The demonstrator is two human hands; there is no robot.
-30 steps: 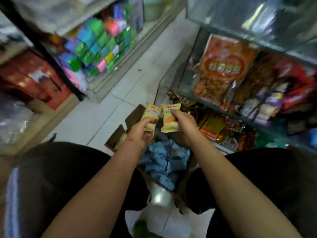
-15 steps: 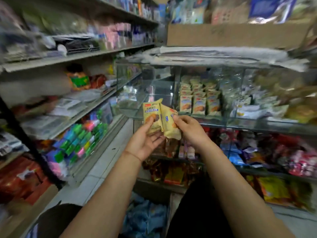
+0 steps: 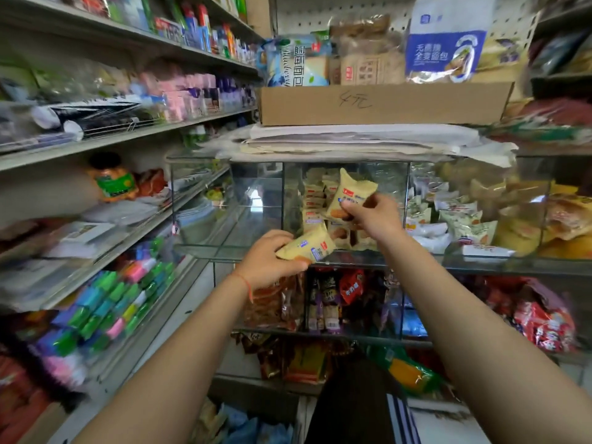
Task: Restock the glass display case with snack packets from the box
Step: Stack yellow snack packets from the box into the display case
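My right hand (image 3: 371, 216) grips a yellow snack packet (image 3: 349, 193) and holds it up inside the middle compartment of the glass display case (image 3: 256, 200), in front of a stack of like yellow packets (image 3: 315, 200). My left hand (image 3: 266, 261) grips a second yellow packet (image 3: 306, 246), tilted on its side at the front edge of the case's glass shelf. The box (image 3: 224, 424) with blue packets shows at the bottom edge, mostly cut off.
The case's left compartment holds nothing. Its right compartments hold white and orange packets (image 3: 458, 219). A cardboard box (image 3: 384, 102) with bread bags sits on papers atop the case. Shelves with goods (image 3: 121, 299) line the left; red packets (image 3: 541, 318) fill the lower shelf.
The view rose from the floor box to the case. Both hands lifted their packets up; the right one now reaches into the middle compartment, and the left trails lower at the shelf edge.
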